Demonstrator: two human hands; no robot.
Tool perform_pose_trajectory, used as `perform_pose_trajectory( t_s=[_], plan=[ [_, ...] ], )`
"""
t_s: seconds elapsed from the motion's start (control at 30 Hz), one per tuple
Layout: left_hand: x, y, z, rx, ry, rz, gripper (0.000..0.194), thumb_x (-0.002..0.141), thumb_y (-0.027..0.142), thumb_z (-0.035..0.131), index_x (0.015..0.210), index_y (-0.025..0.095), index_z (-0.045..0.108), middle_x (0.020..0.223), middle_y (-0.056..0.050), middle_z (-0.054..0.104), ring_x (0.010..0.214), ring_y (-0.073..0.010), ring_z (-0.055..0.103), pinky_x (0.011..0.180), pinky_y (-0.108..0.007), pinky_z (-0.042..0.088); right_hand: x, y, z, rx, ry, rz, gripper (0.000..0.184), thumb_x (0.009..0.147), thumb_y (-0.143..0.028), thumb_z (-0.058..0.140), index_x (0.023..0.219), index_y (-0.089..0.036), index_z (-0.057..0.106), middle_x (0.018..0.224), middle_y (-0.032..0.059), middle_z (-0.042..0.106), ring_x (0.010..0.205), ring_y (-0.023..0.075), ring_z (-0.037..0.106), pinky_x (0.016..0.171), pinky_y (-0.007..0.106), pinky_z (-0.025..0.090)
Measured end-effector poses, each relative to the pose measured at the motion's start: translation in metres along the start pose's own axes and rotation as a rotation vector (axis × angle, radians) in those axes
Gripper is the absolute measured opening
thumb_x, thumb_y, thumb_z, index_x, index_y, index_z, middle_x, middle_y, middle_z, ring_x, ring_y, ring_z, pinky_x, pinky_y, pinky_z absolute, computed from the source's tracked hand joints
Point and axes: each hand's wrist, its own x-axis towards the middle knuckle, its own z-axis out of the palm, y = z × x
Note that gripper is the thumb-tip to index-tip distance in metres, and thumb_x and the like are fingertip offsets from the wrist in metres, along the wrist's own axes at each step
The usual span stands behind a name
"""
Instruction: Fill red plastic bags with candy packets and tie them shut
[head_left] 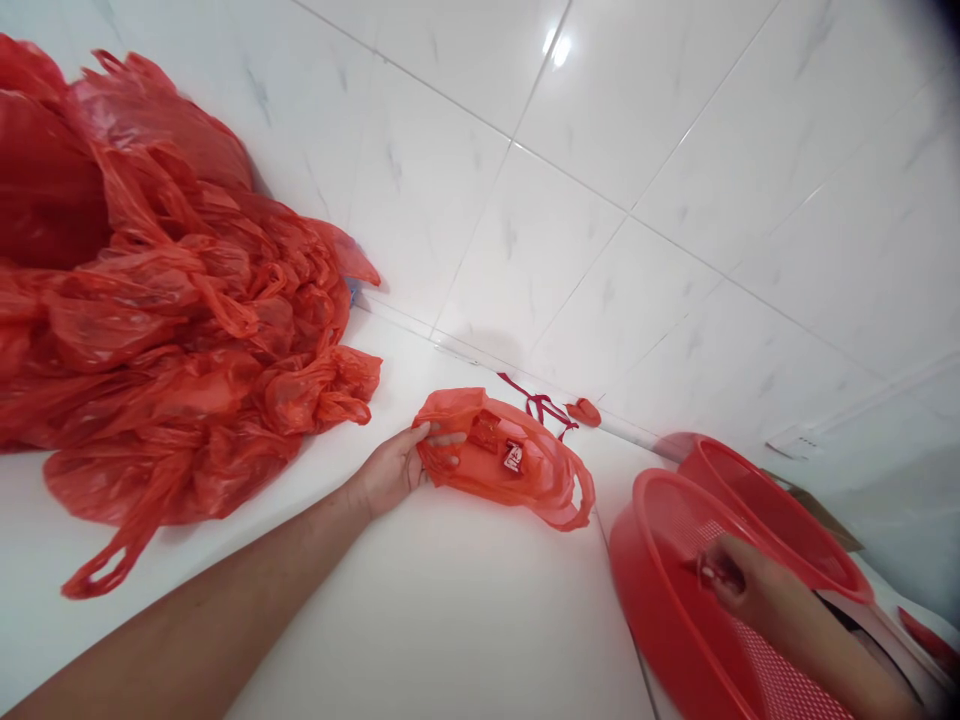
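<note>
My left hand [405, 465] grips the left side of a thin red plastic bag [540, 480] lying on the white table, its fingers partly inside and seen through the film. Inside the bag are small red packets [514, 457], one with white markings. Over the red plastic basket [645, 560] on the right, my right hand [727, 575] is closed, fingertips pinched on a small red packet that is mostly hidden and blurred.
A large heap of tied red plastic bags [202, 300] fills the left side. A dark red ribbon [540, 403] and a small red piece [583, 411] lie along the tiled wall [570, 250]. A second red basket [780, 510] stands behind the first.
</note>
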Motion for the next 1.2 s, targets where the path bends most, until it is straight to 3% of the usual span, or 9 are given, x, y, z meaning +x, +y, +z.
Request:
perform_pose_trajectory(
  t_s=[0.1, 0.23, 0.33, 0.47, 0.6, 0.7, 0.9, 1.03, 1.2],
  plan=[
    [0.002, -0.001, -0.004, 0.006, -0.028, 0.005, 0.024, 0.088, 0.032, 0.05, 0.108, 0.019, 0.054, 0.119, -0.014, 0.061, 0.084, -0.0239, 0.067, 0.06, -0.031, 0.05, 0.007, -0.037, -0.016, -0.061, -0.008, -0.025, 0.013, 0.071, -0.036, 0.055, 0.075, -0.024, 0.052, 0.077, 0.0036, 0.062, 0.065, 0.0187, 0.059, 0.05, 0.028, 0.044],
    [0.003, -0.002, -0.005, 0.01, -0.02, 0.001, 0.025, 0.088, 0.032, 0.051, 0.109, 0.018, 0.055, 0.118, -0.014, 0.062, 0.085, -0.0241, 0.067, 0.067, -0.033, 0.051, 0.01, -0.126, -0.015, 0.118, -0.005, -0.145, 0.006, 0.078, -0.029, 0.051, 0.079, -0.024, 0.048, 0.085, 0.0041, 0.06, 0.072, 0.0176, 0.059, 0.058, 0.028, 0.048],
    [0.003, -0.002, -0.004, 0.007, -0.005, -0.002, 0.026, 0.088, 0.032, 0.05, 0.109, 0.017, 0.055, 0.118, -0.014, 0.062, 0.082, -0.0231, 0.068, 0.068, -0.034, 0.051, 0.016, -0.186, 0.011, 0.28, -0.136, -0.279, 0.008, 0.08, -0.017, 0.045, 0.082, -0.024, 0.047, 0.091, 0.0038, 0.058, 0.078, 0.0166, 0.058, 0.063, 0.028, 0.048],
    [0.002, -0.001, -0.002, 0.021, -0.012, 0.015, 0.026, 0.088, 0.031, 0.05, 0.109, 0.017, 0.055, 0.117, -0.015, 0.063, 0.082, -0.023, 0.067, 0.065, -0.033, 0.051, 0.044, -0.224, 0.062, 0.286, -0.09, -0.346, 0.012, 0.078, -0.012, 0.045, 0.084, -0.023, 0.048, 0.086, 0.003, 0.055, 0.075, 0.0167, 0.055, 0.062, 0.03, 0.048],
    [0.003, -0.002, -0.002, 0.003, -0.013, 0.008, 0.024, 0.088, 0.032, 0.049, 0.106, 0.017, 0.055, 0.115, -0.013, 0.064, 0.078, -0.0219, 0.067, 0.061, -0.031, 0.05, 0.07, -0.232, 0.096, 0.288, 0.025, -0.315, 0.031, 0.077, -0.017, 0.052, 0.107, -0.022, 0.051, 0.114, 0.0086, 0.052, 0.102, 0.0237, 0.053, 0.08, 0.04, 0.05],
    [0.004, -0.002, -0.003, -0.033, 0.001, -0.01, 0.023, 0.087, 0.033, 0.051, 0.105, 0.018, 0.056, 0.11, -0.012, 0.066, 0.08, -0.022, 0.068, 0.067, -0.033, 0.05, 0.068, -0.228, 0.107, 0.251, 0.108, -0.32, 0.031, 0.081, -0.025, 0.053, 0.111, -0.022, 0.051, 0.125, 0.0104, 0.046, 0.114, 0.0272, 0.046, 0.09, 0.047, 0.046],
    [0.008, -0.002, -0.007, -0.034, -0.007, -0.03, 0.026, 0.087, 0.034, 0.052, 0.106, 0.018, 0.056, 0.11, -0.012, 0.067, 0.084, -0.0225, 0.068, 0.074, -0.034, 0.049, 0.041, -0.184, 0.139, 0.081, 0.352, -0.261, 0.032, 0.083, -0.024, 0.047, 0.114, -0.02, 0.052, 0.136, 0.0146, 0.036, 0.125, 0.0349, 0.035, 0.095, 0.058, 0.038],
    [0.011, -0.005, -0.009, -0.004, -0.029, -0.032, 0.031, 0.087, 0.038, 0.05, 0.11, 0.018, 0.056, 0.115, -0.012, 0.065, 0.09, -0.0231, 0.066, 0.08, -0.035, 0.048, 0.036, -0.158, 0.164, 0.085, 0.284, -0.174, 0.035, 0.083, -0.026, 0.045, 0.117, -0.02, 0.051, 0.133, 0.0163, 0.041, 0.121, 0.0383, 0.04, 0.091, 0.059, 0.039],
    [0.012, -0.008, -0.009, 0.054, -0.004, -0.02, 0.03, 0.087, 0.04, 0.05, 0.106, 0.018, 0.055, 0.113, -0.011, 0.066, 0.088, -0.0224, 0.066, 0.078, -0.034, 0.047, 0.033, -0.163, 0.175, 0.17, 0.17, -0.115, 0.041, 0.083, -0.029, 0.044, 0.123, -0.025, 0.049, 0.134, 0.0097, 0.041, 0.124, 0.0342, 0.038, 0.095, 0.053, 0.04]
  ],
)
